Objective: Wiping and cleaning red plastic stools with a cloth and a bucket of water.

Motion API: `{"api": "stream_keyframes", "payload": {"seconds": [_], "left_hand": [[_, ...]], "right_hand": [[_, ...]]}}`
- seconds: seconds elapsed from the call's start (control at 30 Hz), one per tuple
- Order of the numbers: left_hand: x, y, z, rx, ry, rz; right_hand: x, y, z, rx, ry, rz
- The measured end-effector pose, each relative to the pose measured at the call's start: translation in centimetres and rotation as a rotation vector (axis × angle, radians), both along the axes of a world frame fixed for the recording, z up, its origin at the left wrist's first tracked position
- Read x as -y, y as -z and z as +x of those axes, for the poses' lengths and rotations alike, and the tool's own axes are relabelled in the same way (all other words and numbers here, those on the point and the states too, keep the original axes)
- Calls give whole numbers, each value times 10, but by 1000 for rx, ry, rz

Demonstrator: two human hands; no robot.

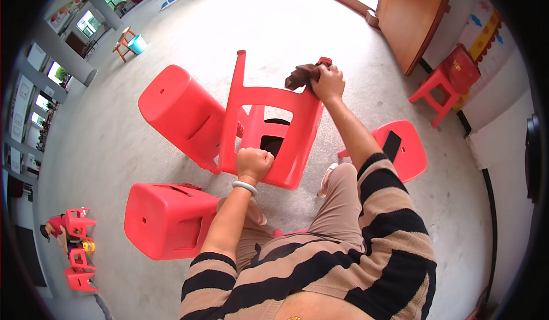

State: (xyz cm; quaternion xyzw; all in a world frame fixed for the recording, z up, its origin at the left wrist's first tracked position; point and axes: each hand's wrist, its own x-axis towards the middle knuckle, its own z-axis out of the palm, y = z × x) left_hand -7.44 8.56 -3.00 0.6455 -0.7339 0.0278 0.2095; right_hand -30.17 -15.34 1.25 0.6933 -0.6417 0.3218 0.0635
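Observation:
A red plastic stool (263, 95) is tipped in front of me, with its legs pointing away. My left hand (254, 162) is closed on the stool's side near the seat end, at the lower edge of an opening. A crumpled dark brown cloth (300, 75) is bunched in my right hand (329, 82), pressed against the far right leg. That leg is mostly hidden by cloth and hand. Something dark shows through the stool's opening, but I cannot tell what it is.
Two red stools lie tipped at left, one farther off (165, 95) and one nearer (146, 221). At right, a black phone-like object (391, 145) rests on an upright stool (411, 161). Beyond are a wooden door (411, 15) and a blue bucket (137, 44). Another person (58, 230) bends among stools far left.

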Motion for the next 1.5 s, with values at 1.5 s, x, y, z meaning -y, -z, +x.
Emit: {"api": "stream_keyframes", "payload": {"seconds": [1.5], "left_hand": [[-2, -2, 1, -21, -4, 2]], "right_hand": [[1, -3, 6, -39, 85, 89]]}}
